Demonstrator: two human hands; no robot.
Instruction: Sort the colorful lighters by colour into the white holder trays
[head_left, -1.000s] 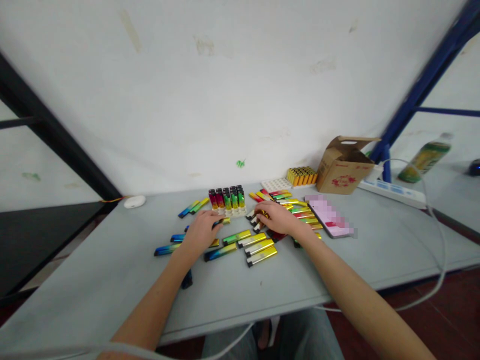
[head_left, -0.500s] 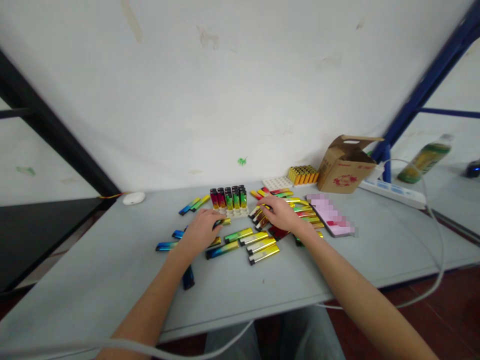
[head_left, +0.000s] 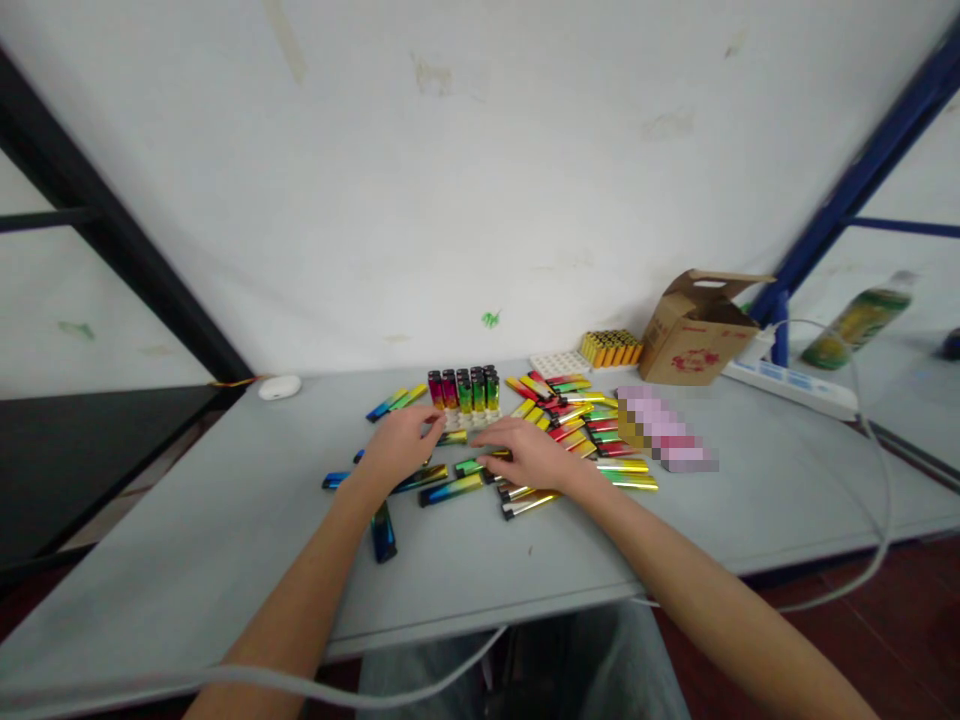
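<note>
My left hand [head_left: 401,443] is closed, fingers curled around a lighter; its yellow end [head_left: 454,437] sticks out to the right. My right hand [head_left: 525,452] reaches over the loose lighters, thumb and fingers apart. Below its fingertips lies a green-and-yellow lighter [head_left: 468,467], partly hidden. Behind the hands, several red and green lighters [head_left: 463,390] stand upright in a white holder tray [head_left: 491,417]. A blue-and-yellow lighter [head_left: 451,489] lies between my forearms, and a dark blue one [head_left: 383,532] beside my left wrist. More silver-and-yellow lighters [head_left: 531,503] lie beneath my right hand.
Further right are a pile of multicoloured lighters [head_left: 570,410], a pink phone-like slab [head_left: 664,425], a white tray [head_left: 559,364], a block of upright orange lighters [head_left: 611,348], a cardboard box [head_left: 694,335] and a power strip [head_left: 795,388]. A white oval device [head_left: 279,387] sits at left.
My right hand has moved left and nearer, from the pile towards the green-and-yellow lighter. Silver-and-yellow lighters now lie at right beside my wrist. My left hand has stayed near its place.
</note>
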